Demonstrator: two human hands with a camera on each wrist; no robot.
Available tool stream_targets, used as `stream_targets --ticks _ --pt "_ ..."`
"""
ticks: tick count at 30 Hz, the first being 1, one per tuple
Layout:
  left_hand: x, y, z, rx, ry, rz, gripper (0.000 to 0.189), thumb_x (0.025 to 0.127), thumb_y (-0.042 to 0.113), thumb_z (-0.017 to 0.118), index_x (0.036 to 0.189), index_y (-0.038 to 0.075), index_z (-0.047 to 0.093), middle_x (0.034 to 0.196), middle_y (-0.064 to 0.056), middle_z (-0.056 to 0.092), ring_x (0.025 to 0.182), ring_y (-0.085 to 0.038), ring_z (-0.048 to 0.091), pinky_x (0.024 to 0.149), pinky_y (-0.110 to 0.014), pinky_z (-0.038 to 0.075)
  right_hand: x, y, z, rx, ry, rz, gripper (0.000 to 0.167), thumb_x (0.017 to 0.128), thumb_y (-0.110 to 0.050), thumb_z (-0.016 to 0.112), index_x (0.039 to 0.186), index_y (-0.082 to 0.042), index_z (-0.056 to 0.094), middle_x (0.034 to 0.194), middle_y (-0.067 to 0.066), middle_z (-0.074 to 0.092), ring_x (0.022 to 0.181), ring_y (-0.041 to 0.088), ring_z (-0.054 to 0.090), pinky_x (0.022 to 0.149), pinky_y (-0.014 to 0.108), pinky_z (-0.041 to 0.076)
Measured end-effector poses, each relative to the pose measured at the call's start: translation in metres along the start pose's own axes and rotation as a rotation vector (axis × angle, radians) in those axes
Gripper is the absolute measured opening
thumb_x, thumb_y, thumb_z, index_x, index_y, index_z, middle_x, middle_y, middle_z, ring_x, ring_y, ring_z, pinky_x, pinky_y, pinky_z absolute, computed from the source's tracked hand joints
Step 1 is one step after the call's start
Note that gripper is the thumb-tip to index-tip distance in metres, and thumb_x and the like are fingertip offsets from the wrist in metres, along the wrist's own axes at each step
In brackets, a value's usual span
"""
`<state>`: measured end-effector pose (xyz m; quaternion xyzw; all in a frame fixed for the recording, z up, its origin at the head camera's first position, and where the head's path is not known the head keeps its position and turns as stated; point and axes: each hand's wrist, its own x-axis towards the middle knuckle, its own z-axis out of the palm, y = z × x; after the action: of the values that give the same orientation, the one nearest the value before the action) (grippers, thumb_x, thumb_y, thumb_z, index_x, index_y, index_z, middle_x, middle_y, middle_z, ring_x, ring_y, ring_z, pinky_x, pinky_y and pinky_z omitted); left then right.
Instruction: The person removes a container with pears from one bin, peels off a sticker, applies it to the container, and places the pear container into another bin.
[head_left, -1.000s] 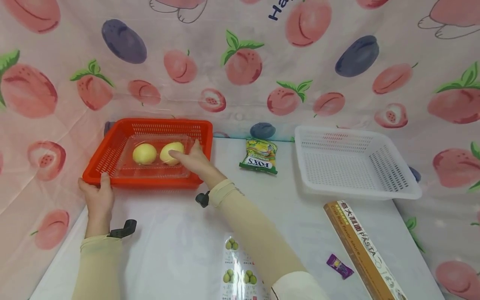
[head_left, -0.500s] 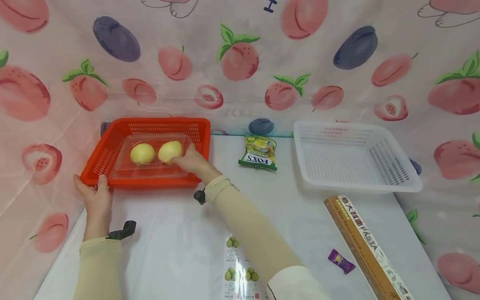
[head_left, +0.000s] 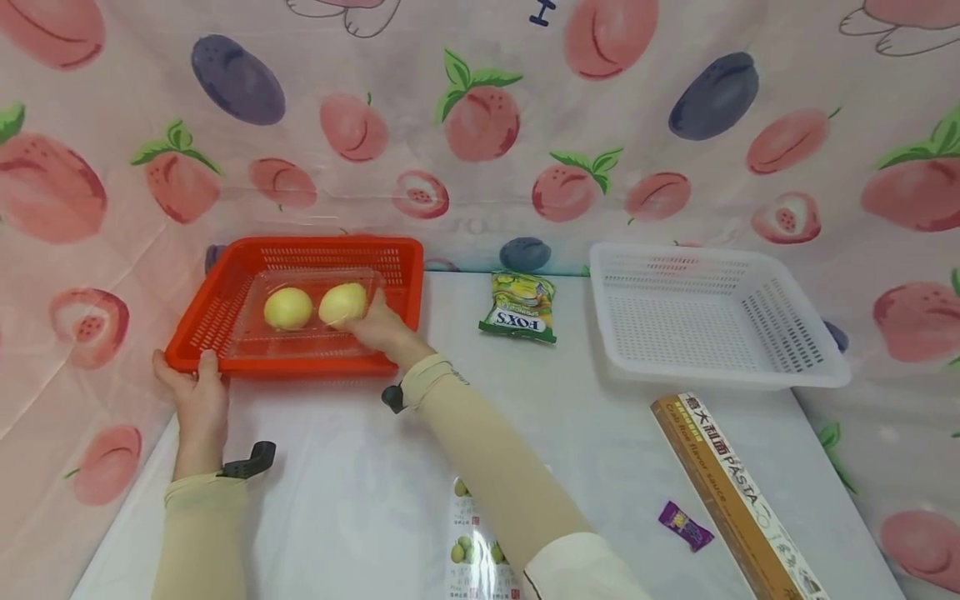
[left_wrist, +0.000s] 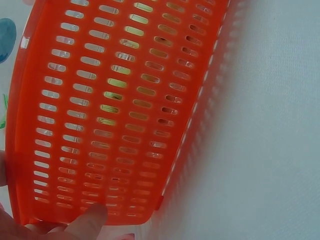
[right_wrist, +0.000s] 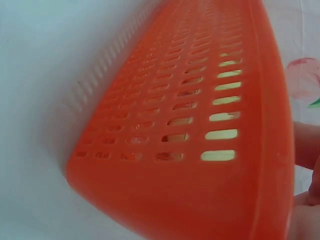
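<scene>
At the back left of the table stands a red plastic basket point(head_left: 300, 367) with slotted walls. My left hand point(head_left: 201, 404) grips its near left corner; in the left wrist view a thumb point(left_wrist: 92, 220) lies against the slotted outside. Inside the basket lies a clear plastic container point(head_left: 251, 337) with two round pale yellow fruits, one on the left point(head_left: 288, 308) and one on the right point(head_left: 342, 303). Reaching over the front rim, my right hand point(head_left: 386, 327) holds the container's right end, close beside the right fruit. Its fingertips are partly hidden.
Right of the basket lies a green and yellow Fox's candy bag point(head_left: 519, 307). A white slotted basket point(head_left: 697, 333) stands at the back right, with a long pasta box point(head_left: 738, 496) and a small purple wrapped candy point(head_left: 686, 526) nearer. A glossy printed sheet point(head_left: 480, 550) lies under my right forearm.
My right hand has drawn in slightly toward the front, its thumb sliding from the top of the right fruit to its lower edge. The left hand keeps its grip on the basket.
</scene>
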<state>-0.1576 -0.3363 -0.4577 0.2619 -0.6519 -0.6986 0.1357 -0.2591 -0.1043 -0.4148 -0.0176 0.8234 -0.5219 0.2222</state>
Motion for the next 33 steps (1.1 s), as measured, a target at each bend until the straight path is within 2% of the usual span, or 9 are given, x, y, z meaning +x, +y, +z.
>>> stream_targets --ticks 9,12,16,19,22,26,33 --pt "0.002 -0.002 -0.003 0.032 0.001 -0.013 0.080 0.105 0.035 0.039 0.147 0.036 -0.029 0.160 0.005 -0.010 0.145 -0.012 0.010 0.110 -0.030 0.021 0.004 0.000 0.008 -0.121 0.035 0.020 0.082 0.097 -0.030 0.060 0.158 -0.014 0.007 0.133 0.009 0.055 0.107 0.021 0.051 0.100 0.032 0.041" --pt "0.003 -0.002 -0.003 0.030 0.006 -0.010 0.079 0.105 0.035 0.039 0.147 0.036 -0.029 0.160 0.005 -0.009 0.145 -0.013 0.011 0.110 -0.029 0.021 0.004 -0.001 0.011 -0.155 0.035 0.050 0.080 0.098 -0.033 0.057 0.158 -0.012 0.007 0.121 0.010 0.060 0.098 0.021 0.053 0.091 0.031 0.045" --pt "0.002 -0.001 -0.001 0.001 0.008 0.006 0.079 0.105 0.031 0.039 0.148 0.035 -0.027 0.160 0.003 -0.006 0.144 -0.013 0.014 0.110 -0.028 0.022 0.007 0.000 0.012 -0.203 0.027 0.082 0.083 0.098 -0.038 0.055 0.157 -0.007 0.007 0.093 0.010 0.060 0.083 0.022 0.055 0.076 0.029 0.046" --pt "0.001 0.000 0.000 -0.003 0.007 0.010 0.078 0.105 0.030 0.039 0.148 0.034 -0.027 0.161 0.002 -0.006 0.144 -0.013 0.015 0.110 -0.028 0.023 0.008 0.000 0.012 -0.191 0.019 0.086 0.085 0.097 -0.039 0.057 0.157 -0.007 0.005 0.087 0.011 0.060 0.082 0.023 0.056 0.075 0.030 0.045" --pt "0.000 0.000 0.001 0.007 0.010 0.008 0.078 0.105 0.031 0.039 0.148 0.034 -0.026 0.161 0.002 -0.007 0.144 -0.014 0.015 0.110 -0.028 0.022 0.009 0.001 0.011 -0.148 0.014 0.101 0.089 0.095 -0.041 0.060 0.158 -0.011 0.003 0.101 0.010 0.062 0.090 0.023 0.055 0.088 0.032 0.046" --pt "0.001 -0.001 0.001 0.016 0.012 0.007 0.078 0.105 0.032 0.040 0.149 0.034 -0.025 0.161 0.003 -0.008 0.144 -0.013 0.014 0.110 -0.029 0.023 0.010 0.001 0.011 -0.082 0.007 0.110 0.091 0.094 -0.039 0.063 0.158 -0.013 0.005 0.127 0.010 0.057 0.106 0.024 0.052 0.105 0.037 0.038" --pt "0.002 -0.001 -0.001 0.015 0.010 0.014 0.078 0.105 0.032 0.040 0.149 0.034 -0.025 0.161 0.003 -0.006 0.144 -0.014 0.014 0.110 -0.029 0.023 0.012 0.001 0.012 0.065 0.035 0.094 0.080 0.095 -0.022 0.062 0.158 -0.016 0.014 0.144 0.005 0.044 0.117 0.023 0.046 0.107 0.040 0.035"
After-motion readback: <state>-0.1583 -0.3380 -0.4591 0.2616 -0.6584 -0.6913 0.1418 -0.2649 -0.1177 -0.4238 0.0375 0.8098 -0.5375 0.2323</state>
